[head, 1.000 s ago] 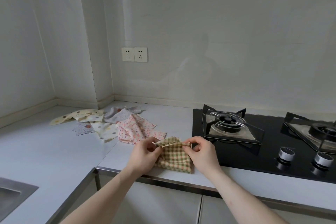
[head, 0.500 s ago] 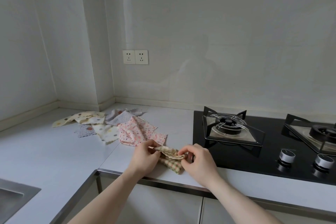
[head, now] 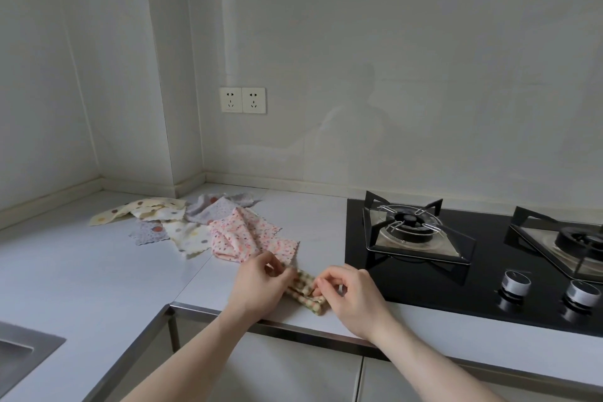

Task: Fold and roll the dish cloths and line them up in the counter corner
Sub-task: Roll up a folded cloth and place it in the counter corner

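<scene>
A green-and-tan checked dish cloth (head: 305,289) lies as a narrow roll near the counter's front edge. My left hand (head: 261,284) pinches its left end and my right hand (head: 349,290) pinches its right end, fingers curled over the fabric. Behind them a pink dotted cloth (head: 248,238) lies crumpled. Further back, toward the counter corner, several loose cloths lie in a heap: a yellow one with brown dots (head: 140,210), a grey one (head: 215,209) and a cream one (head: 189,235).
A black gas hob (head: 456,274) with two burners and two knobs (head: 515,282) fills the counter to the right. A steel sink (head: 19,352) shows at the lower left. A double wall socket (head: 242,100) sits above the corner.
The checked cloth went from a flat hanging fold held by its top edge to a tight roll on the counter. Both hands moved down and slightly toward me with it.
</scene>
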